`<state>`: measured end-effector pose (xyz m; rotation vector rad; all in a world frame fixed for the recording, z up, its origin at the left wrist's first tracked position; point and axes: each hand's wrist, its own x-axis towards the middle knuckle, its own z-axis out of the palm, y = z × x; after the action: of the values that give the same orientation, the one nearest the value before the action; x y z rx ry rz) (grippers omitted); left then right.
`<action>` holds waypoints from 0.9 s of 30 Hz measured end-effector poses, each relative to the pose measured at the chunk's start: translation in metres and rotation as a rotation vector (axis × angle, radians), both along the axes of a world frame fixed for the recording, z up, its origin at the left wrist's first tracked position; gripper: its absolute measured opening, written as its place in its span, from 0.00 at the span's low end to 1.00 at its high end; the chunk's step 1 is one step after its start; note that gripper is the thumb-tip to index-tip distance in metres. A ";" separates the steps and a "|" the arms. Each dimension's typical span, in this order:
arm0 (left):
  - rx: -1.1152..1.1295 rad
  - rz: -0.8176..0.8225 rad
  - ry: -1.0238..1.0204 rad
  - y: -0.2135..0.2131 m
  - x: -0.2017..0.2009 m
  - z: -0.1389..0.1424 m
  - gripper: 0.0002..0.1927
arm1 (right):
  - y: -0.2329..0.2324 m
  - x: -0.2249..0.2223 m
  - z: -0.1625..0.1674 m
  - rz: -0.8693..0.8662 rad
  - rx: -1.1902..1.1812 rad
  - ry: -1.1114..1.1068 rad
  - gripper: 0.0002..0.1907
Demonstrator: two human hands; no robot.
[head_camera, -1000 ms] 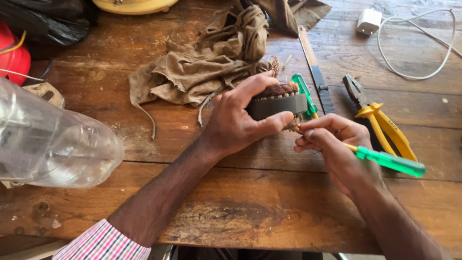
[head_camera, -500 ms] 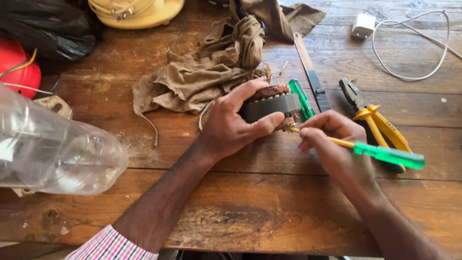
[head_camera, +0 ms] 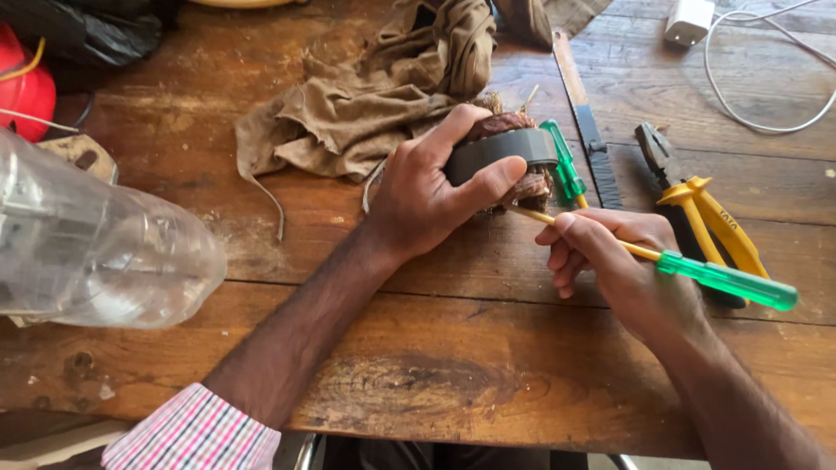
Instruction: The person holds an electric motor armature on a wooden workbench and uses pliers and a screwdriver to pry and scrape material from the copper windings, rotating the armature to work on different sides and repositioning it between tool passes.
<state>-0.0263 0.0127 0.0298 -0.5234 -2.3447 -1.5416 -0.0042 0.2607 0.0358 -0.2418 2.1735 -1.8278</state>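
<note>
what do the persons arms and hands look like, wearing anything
Both hands are bare: no gloves, rings or watch show on the left hand or the right hand. The left arm wears a checked sleeve in pink, white and dark lines, pushed up toward the elbow. The right forearm is bare as far as the view shows.

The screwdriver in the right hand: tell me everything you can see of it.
The screwdriver has a translucent green handle and a yellow-sleeved shaft. It lies nearly level, handle to the right, tip pointing left into the coppery windings of the grey-banded motor part gripped by the left hand. The right hand pinches the shaft like a pen; the tip itself is hidden.
</note>
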 end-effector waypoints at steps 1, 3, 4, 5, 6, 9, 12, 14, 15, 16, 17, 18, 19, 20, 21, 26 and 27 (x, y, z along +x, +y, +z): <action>-0.008 0.000 0.020 0.000 0.000 0.001 0.26 | 0.000 -0.001 -0.001 -0.020 -0.024 -0.030 0.17; -0.020 0.001 0.053 0.000 0.001 0.002 0.26 | -0.001 -0.001 -0.004 -0.058 -0.066 -0.096 0.17; -0.018 0.005 0.023 0.000 0.000 0.003 0.26 | -0.001 -0.002 -0.006 -0.066 -0.099 -0.119 0.17; -0.018 0.007 -0.005 0.000 0.000 0.004 0.26 | -0.002 -0.003 -0.007 -0.075 -0.134 -0.140 0.17; -0.018 0.010 -0.038 0.001 0.000 0.005 0.26 | -0.002 -0.003 -0.009 -0.084 -0.169 -0.166 0.16; 0.010 0.023 -0.036 0.001 0.002 0.006 0.26 | -0.002 -0.004 -0.014 -0.144 -0.254 -0.255 0.15; 0.016 0.050 -0.030 0.001 0.003 0.005 0.26 | -0.002 -0.007 -0.017 -0.173 -0.310 -0.311 0.16; 0.034 0.051 -0.038 0.000 0.001 0.004 0.27 | -0.001 -0.010 -0.018 -0.176 -0.332 -0.352 0.16; 0.041 0.053 -0.044 0.000 0.000 0.003 0.27 | -0.001 -0.010 -0.018 -0.175 -0.343 -0.375 0.16; 0.054 0.045 -0.078 -0.001 -0.002 0.002 0.28 | -0.001 -0.011 -0.018 -0.174 -0.356 -0.373 0.17; 0.069 0.036 -0.114 -0.001 -0.004 0.002 0.28 | -0.001 -0.010 -0.018 -0.174 -0.367 -0.374 0.17; 0.084 0.028 -0.152 -0.002 -0.006 0.001 0.29 | -0.001 -0.010 -0.018 -0.173 -0.378 -0.377 0.17; 0.097 0.019 -0.136 -0.002 -0.005 0.000 0.29 | -0.002 -0.010 -0.018 -0.178 -0.381 -0.383 0.18; 0.111 0.010 -0.116 -0.003 -0.006 -0.001 0.30 | -0.003 -0.009 -0.018 -0.181 -0.385 -0.386 0.18; 0.123 0.002 -0.098 -0.003 -0.006 -0.001 0.30 | -0.004 -0.009 -0.017 -0.183 -0.388 -0.391 0.18; 0.105 0.023 -0.131 -0.004 -0.006 -0.003 0.29 | -0.007 -0.005 -0.009 -0.100 -0.192 -0.213 0.18; 0.113 0.016 -0.121 -0.003 -0.006 -0.003 0.29 | -0.006 -0.004 -0.007 -0.054 -0.114 -0.125 0.18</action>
<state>-0.0319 0.0093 0.0271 -0.3944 -2.3245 -1.7315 -0.0077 0.2546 0.0291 -0.0907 2.0135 -1.9436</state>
